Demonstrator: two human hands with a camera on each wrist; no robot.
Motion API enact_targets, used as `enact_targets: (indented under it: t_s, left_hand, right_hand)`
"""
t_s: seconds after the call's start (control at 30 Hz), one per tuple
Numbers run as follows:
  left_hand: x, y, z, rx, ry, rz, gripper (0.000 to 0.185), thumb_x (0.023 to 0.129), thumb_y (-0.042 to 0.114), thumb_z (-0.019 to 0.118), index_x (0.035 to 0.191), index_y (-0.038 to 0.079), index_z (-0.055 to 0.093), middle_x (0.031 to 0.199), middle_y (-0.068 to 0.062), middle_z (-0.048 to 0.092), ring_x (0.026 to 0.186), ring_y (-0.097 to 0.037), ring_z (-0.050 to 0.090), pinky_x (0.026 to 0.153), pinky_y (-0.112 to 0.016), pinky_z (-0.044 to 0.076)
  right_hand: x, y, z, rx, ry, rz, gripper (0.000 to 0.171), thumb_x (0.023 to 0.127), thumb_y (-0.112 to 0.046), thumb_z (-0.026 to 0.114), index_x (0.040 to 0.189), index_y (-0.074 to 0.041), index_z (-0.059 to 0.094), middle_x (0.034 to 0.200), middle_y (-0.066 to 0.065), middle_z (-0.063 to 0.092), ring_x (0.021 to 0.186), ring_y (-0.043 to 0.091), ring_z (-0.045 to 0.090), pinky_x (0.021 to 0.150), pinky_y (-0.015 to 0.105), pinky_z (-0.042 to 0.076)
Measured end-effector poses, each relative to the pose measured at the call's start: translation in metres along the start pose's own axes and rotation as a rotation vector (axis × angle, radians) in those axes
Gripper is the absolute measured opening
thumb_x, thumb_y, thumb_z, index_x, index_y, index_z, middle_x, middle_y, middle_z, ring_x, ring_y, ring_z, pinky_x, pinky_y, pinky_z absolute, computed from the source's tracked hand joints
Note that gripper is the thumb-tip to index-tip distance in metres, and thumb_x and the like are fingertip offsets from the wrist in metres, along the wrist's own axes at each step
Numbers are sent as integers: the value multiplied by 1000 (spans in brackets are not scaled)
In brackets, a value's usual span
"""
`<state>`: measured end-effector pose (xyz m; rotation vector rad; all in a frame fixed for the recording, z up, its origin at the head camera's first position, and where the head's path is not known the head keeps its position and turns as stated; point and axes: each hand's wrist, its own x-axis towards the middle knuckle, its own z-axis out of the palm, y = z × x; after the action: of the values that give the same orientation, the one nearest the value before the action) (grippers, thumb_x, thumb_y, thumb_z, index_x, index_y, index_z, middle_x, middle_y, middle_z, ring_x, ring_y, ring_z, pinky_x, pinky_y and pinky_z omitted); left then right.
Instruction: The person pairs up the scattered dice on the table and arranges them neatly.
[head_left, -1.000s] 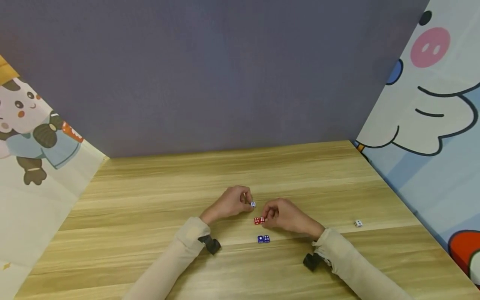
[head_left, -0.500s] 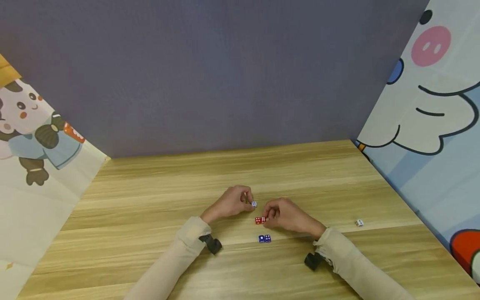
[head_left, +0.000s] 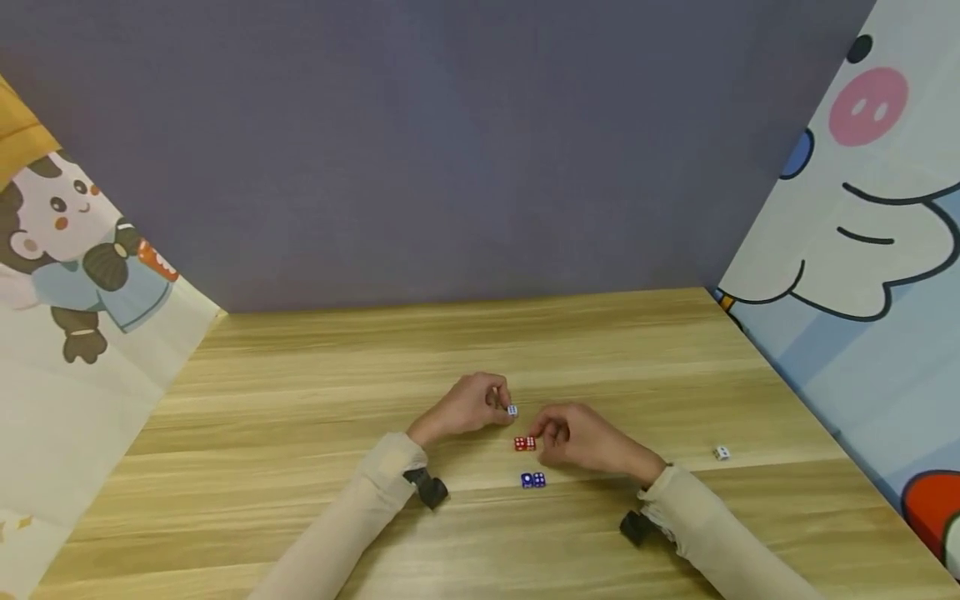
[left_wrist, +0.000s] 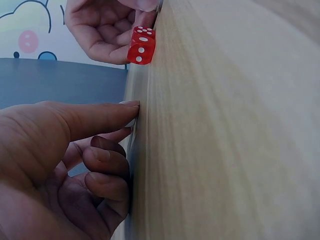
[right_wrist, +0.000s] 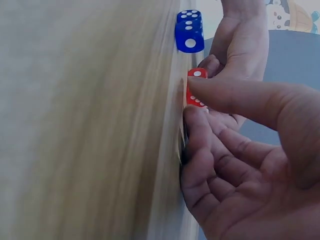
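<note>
On the wooden table (head_left: 300,417), my left hand (head_left: 504,406) pinches a small white die with blue pips (head_left: 512,410) at its fingertips. Just right of it, my right hand (head_left: 546,437) has its thumb and fingers curled on a pair of red dice (head_left: 525,443). In the right wrist view the thumb lies over the red dice (right_wrist: 196,75). A pair of blue dice (head_left: 532,480) sits just in front of the red ones, untouched. The left wrist view shows my left hand (left_wrist: 127,130) curled against the table, and one red die (left_wrist: 141,46) in the right hand beyond; the white die is hidden there.
A lone white die (head_left: 721,453) lies on the table far to the right. A purple wall (head_left: 450,167) closes the back, and cartoon-printed panels stand at the left (head_left: 75,292) and right (head_left: 862,292).
Hands and dice keep their places; only the head view has shifted slightly.
</note>
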<state>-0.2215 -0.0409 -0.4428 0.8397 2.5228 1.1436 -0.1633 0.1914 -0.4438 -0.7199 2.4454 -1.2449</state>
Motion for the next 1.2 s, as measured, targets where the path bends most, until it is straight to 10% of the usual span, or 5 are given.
enact_targets:
  t_s: [0.77, 1.2]
  left_hand:
    - [-1, 0, -1, 4, 4, -4, 16, 83, 11, 81, 83, 9, 65, 65, 2, 57, 56, -8, 47, 51, -22, 39]
    - [1, -3, 1, 10, -12, -17, 16, 84, 14, 81, 84, 13, 65, 65, 4, 57, 55, -7, 47, 51, -21, 39]
  right_hand:
    - [-86, 15, -75, -224, 453, 103, 29, 95, -23, 70, 120, -11, 67, 100, -2, 72, 89, 10, 63, 74, 28, 52]
    - [-133, 48, -114, -305, 486, 134, 30, 93, -17, 71, 120, -4, 68, 101, 8, 70, 83, 0, 60, 68, 23, 51]
